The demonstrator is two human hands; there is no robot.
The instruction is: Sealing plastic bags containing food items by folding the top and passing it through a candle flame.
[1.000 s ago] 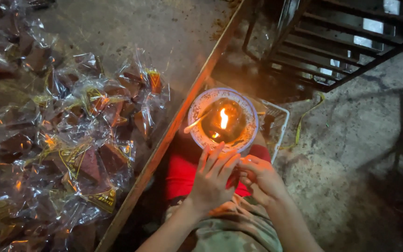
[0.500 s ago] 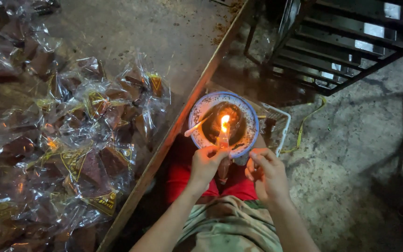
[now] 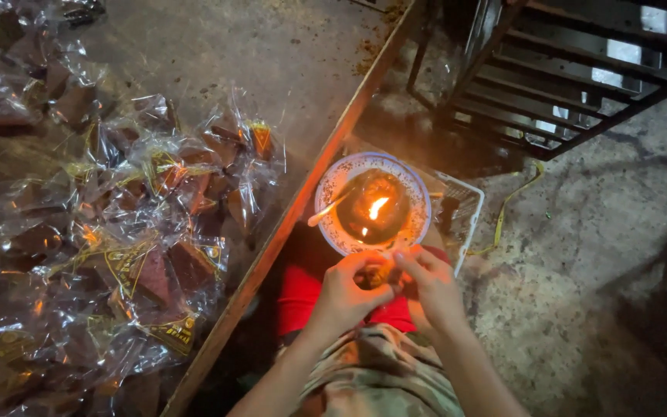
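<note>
Head view looks straight down, and I see both hands meeting just below a round plate (image 3: 332, 185) with a pale patterned rim. My left hand (image 3: 347, 292) is curled, thumb and fingers pinched on a small brownish packet (image 3: 377, 274); my right hand (image 3: 431, 287) comes in from the other side, its fingertips closed on the same packet, so both hands grip it between them. What exactly is inside the packet I cannot tell, since the fingers cover most of it. The packet sits just beside the near rim of the plate, close to the flame (image 3: 377, 207) burning at the plate's dark centre. A thin pale stick (image 3: 326, 213) lies across the plate's left rim. The plate rests on a white plastic basket (image 3: 465, 208), and under my hands a red stool or cloth (image 3: 303, 297) shows above my camouflage trousers (image 3: 380, 378). To my left, past a long wooden edge (image 3: 303, 201), a heap of clear plastic bags (image 3: 133, 239) holding dark brown wedges spreads over a grey board. A black metal rack (image 3: 565, 85) stands at the upper right on the rough concrete floor (image 3: 580, 309).
</note>
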